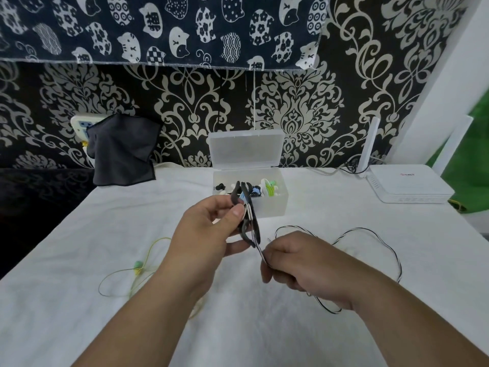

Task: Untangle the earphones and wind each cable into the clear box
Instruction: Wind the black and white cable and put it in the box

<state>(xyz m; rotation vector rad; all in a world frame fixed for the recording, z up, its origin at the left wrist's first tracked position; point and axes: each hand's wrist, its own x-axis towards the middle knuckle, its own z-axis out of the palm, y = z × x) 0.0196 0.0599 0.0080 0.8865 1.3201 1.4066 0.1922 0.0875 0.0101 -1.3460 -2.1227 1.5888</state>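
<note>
Your left hand [209,229] is up in front of you, and its thumb and fingers grip the black bundle [250,229] with some striped turns already on it. Your right hand [299,263] is lower and a bit to the right, and it pinches the black-and-white cable [362,228] between its fingertips. A short piece of cable runs from the bundle down to that pinch. The bundle stands nearly straight up and down.

The loose part of the cable lies in big loops on the white cloth [344,335], all on the right side, past your right hand. So I think your right hand should feed it and go round the bundle.

The clear box [275,207] is open, just behind your left hand, so that hand is nearer to it. The yellow-green earphones [138,267] lie far to the left, apart from both hands
</note>
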